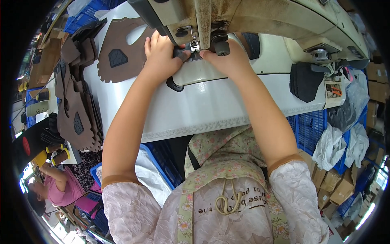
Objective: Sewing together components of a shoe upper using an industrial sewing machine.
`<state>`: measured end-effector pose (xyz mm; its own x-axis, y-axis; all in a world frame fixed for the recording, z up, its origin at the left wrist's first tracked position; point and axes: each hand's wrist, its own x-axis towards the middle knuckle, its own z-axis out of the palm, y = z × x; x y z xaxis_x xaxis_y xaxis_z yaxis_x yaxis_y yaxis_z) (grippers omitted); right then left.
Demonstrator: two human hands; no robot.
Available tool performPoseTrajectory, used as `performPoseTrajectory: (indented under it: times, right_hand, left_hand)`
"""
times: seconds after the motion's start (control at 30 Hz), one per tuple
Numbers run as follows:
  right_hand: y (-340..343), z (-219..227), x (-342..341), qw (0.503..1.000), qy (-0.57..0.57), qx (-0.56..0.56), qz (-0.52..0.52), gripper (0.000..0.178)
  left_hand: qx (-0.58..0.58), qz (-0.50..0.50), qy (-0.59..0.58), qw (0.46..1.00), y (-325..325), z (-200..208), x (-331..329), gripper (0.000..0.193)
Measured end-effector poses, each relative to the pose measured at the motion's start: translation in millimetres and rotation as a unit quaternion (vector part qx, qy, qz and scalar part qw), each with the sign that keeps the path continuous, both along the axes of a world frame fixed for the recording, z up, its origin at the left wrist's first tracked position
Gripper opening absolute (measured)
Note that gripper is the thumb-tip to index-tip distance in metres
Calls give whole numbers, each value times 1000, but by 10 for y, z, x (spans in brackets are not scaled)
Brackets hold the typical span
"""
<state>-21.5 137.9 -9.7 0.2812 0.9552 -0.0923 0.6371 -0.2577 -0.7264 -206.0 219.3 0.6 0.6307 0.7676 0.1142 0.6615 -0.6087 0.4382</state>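
Both of my hands work at the needle area of a sewing machine (284, 18), one on each side of its presser foot (195, 45). My left hand (162, 55) is left of the foot, closed with its thumb against a small dark grey piece (178, 51). Beside its fingers lies a flat brown panel (107, 57) with an oval cut-out and a dark patch (118, 58). My right hand (229, 61) rests flat, thumb stretched toward the foot; its other fingers are mostly behind the machine head. Near it lies another brown piece with a dark patch (252, 44).
Brown panels (77, 105) hang stacked over the table's left side. Dark cut pieces (304, 83) lie at the right, near a small tray (334, 90). Blue crates (310, 128) stand below the white table (183, 118). A person in pink (65, 189) sits at lower left.
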Motion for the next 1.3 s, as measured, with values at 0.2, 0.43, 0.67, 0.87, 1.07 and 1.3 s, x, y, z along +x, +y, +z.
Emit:
performPoseTrajectory:
  times: [0.2, 0.43, 0.67, 0.87, 1.07, 1.3]
  right_hand:
    - [13, -3, 4, 1000, -16, 5, 12, 28]
    - [-1, -85, 29, 999, 24, 30, 28, 37]
    - [-89, 161, -88, 999, 13, -47, -16, 31]
    - [-103, 208, -77, 999, -1, -31, 11, 31]
    - [-101, 58, -86, 999, -14, 46, -1, 27]
    - [-87, 207, -103, 999, -22, -44, -1, 30]
  left_hand:
    - [27, 14, 0, 1000, 0, -55, -12, 34]
    - [51, 16, -21, 998, 15, -125, 12, 36]
    - [34, 20, -35, 999, 39, -149, -21, 36]
    - [23, 27, -23, 999, 51, -124, -7, 35]
    - [27, 25, -10, 999, 89, -182, -30, 34]
    - [28, 28, -32, 999, 73, -156, -7, 31]
